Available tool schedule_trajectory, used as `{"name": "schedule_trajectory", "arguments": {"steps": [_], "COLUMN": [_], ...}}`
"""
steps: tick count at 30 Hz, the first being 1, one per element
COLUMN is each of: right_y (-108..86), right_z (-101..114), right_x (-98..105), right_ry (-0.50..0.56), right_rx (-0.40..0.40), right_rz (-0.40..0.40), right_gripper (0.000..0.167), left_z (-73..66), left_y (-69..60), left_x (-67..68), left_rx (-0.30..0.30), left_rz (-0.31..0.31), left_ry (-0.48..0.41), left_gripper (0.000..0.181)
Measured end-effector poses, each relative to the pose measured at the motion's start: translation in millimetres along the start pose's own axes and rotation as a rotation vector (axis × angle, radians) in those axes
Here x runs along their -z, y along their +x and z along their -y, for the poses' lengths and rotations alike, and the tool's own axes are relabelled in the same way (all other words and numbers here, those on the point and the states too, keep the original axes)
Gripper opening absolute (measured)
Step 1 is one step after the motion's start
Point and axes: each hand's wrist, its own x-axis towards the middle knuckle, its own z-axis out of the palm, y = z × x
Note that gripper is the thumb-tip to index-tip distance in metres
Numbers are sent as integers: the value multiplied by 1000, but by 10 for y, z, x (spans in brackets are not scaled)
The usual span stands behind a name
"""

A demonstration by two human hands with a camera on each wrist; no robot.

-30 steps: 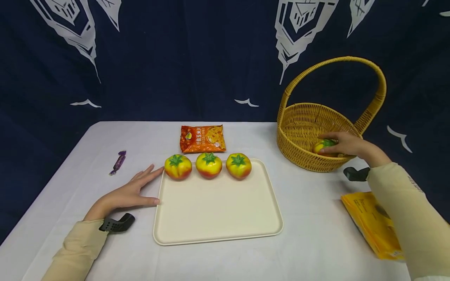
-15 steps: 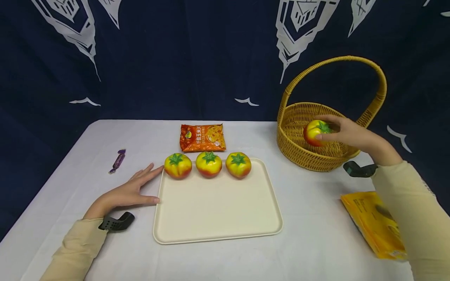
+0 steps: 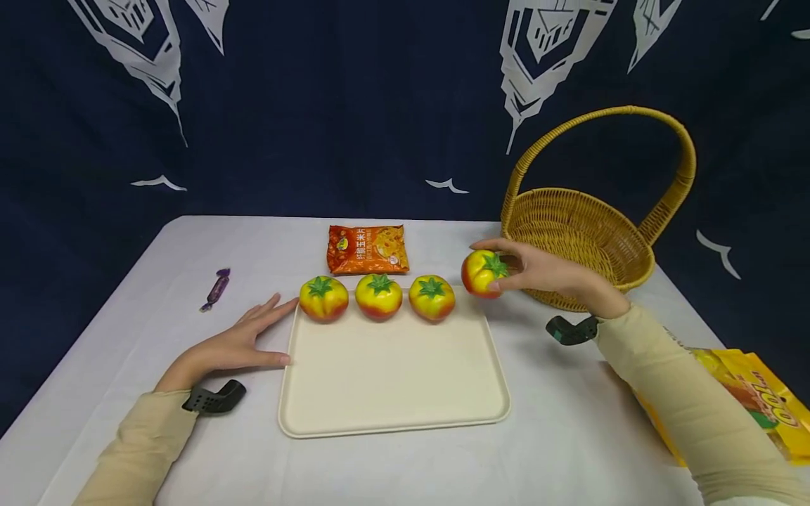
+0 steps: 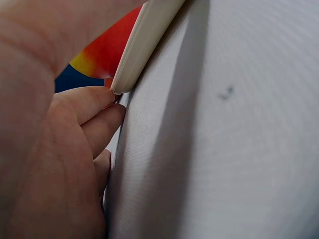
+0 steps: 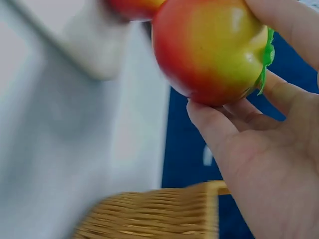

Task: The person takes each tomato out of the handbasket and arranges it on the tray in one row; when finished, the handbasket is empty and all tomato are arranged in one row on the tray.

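Note:
My right hand [image 3: 538, 270] holds a yellow-and-red tomato [image 3: 482, 273] with a green leafy top, above the far right corner of the cream tray [image 3: 395, 379]. In the right wrist view, thumb and fingers pinch that tomato [image 5: 209, 50] from its sides. Three similar tomatoes stand in a row along the tray's far edge: a left one [image 3: 323, 299], a middle one [image 3: 378, 297] and a right one [image 3: 432, 299]. My left hand [image 3: 234, 348] rests beside the tray's left edge, fingers straight and spread. In the left wrist view, fingertips touch the tray's rim [image 4: 130, 64].
A wicker basket [image 3: 569, 225] with a tall handle stands at the back right. Behind the tray lies an orange snack bag [image 3: 368, 250]. A purple wrapped candy [image 3: 216, 289] lies on the left. My right sleeve partly covers a yellow package [image 3: 768, 400].
The right hand has lifted the tomato out of the basket and carried it left to the tray's far right corner. The left hand has stayed in place at the tray.

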Motion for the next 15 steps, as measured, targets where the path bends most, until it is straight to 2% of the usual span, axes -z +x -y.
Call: {"name": "schedule_trajectory", "arguments": {"steps": [7, 15], "right_y": [87, 194], "right_z": [-257, -306], "right_x": [-185, -293], "right_ry": [93, 50], "right_rx": [-38, -16], "right_rz": [56, 92], "right_gripper": [68, 66], "left_z": [-31, -29], "left_y": [13, 4], "left_x": [13, 3], "left_rx": [14, 15], "left_rz": [10, 7], "left_ry": [3, -13], "left_gripper": [95, 96]}}
